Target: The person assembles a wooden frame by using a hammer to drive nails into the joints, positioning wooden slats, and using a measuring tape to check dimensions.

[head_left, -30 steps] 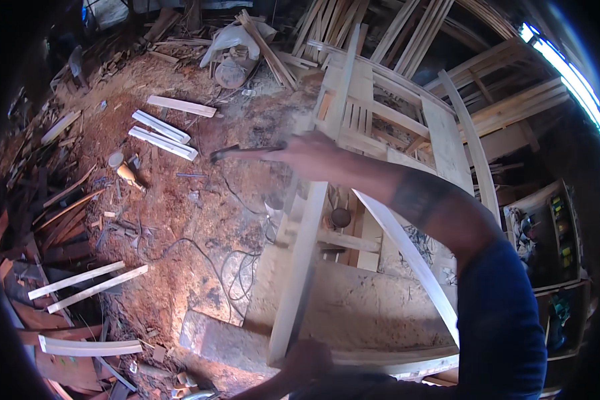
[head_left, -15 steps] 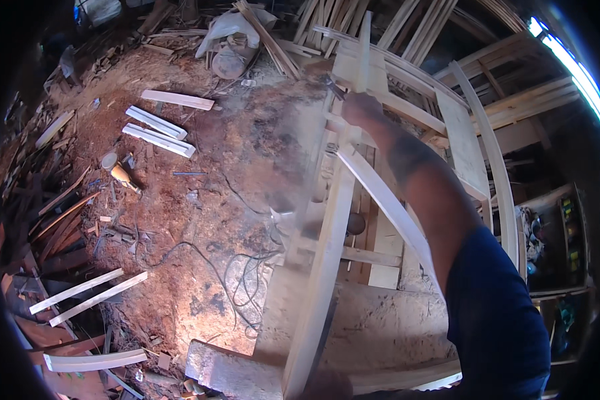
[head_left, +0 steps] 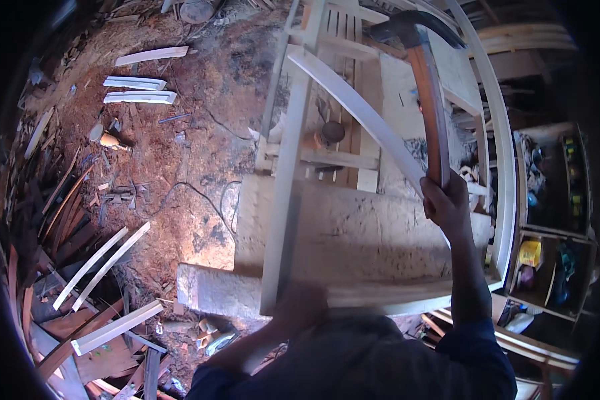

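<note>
My right hand [head_left: 447,203] is closed around the lower end of the wooden handle of a claw hammer [head_left: 429,107], held upright with its dark head at the top. Low in the view, my left hand [head_left: 301,308] is at the near end of a long pale wooden beam [head_left: 285,180]. Motion blurs its fingers, so its grip cannot be made out. A pale wooden strip [head_left: 363,113] slants from the beam toward my right hand, passing behind it. Both lie over a wooden frame with crosspieces [head_left: 333,157].
A thick workbench plank [head_left: 373,233] lies under the frame. On the dirt floor to the left are cut wood strips [head_left: 140,97], a cable [head_left: 193,187] and a scrap wood heap [head_left: 67,227]. Shelves [head_left: 557,267] with small goods stand at right.
My right hand has come back from the beam's far end, and the hammer now stands upright in it. My left hand shows more fully by the beam's near end. The whole view has shifted.
</note>
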The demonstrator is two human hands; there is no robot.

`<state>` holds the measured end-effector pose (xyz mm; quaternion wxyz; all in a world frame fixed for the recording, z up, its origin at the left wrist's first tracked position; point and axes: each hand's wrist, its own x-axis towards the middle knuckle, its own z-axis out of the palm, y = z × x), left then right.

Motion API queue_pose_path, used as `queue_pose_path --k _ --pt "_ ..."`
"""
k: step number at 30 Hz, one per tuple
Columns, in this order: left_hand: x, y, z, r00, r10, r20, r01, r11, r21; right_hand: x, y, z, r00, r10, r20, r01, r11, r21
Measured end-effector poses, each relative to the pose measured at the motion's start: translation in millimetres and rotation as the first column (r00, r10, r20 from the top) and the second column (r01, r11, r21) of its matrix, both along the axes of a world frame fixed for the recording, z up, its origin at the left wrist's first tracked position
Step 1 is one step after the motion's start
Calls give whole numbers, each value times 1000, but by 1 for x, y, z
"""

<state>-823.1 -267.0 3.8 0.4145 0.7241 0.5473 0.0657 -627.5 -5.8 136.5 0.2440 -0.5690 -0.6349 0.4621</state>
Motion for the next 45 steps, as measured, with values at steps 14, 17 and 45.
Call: queue_pose_path --k 14,17,45 --pt "21 -7 -29 969 87 -232 -53 987 149 78 -84 27 983 -182 -17 181 983 -28" --pt "21 -15 -44 971 162 -176 -99 941 324 79 -94 24 980 -189 -63 185 980 -69" --pt "19 -9 -21 973 183 -139 -177 983 52 78 -120 13 921 -307 -238 297 952 -79"
